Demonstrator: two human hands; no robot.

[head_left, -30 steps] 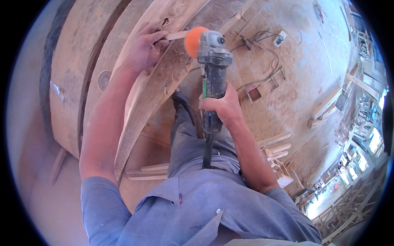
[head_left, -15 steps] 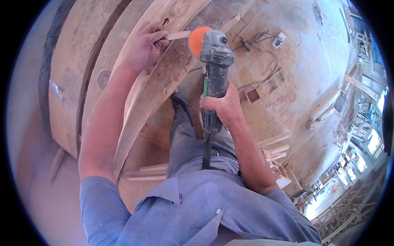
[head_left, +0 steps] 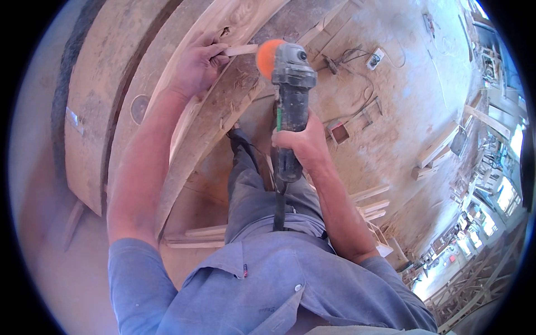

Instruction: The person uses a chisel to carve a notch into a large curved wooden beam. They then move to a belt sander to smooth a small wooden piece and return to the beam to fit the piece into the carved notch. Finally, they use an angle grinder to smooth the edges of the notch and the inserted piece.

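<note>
as right hand [head_left: 306,144] grips grinder [head_left: 292,100], left hand [head_left: 195,70] pinches wood strip [head_left: 241,50], box [head_left: 339,133] on floor [head_left: 402,139], contents unclear

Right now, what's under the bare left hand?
Pale, carved wooden board shows beside the bare left hand; a thin, pale wooden stick juts from its grip. Board surface beneath and the stick's held end are covered.

The orange disc [head_left: 267,59] blurs; the carved plank [head_left: 245,21] (upper end) is cut off.
</note>
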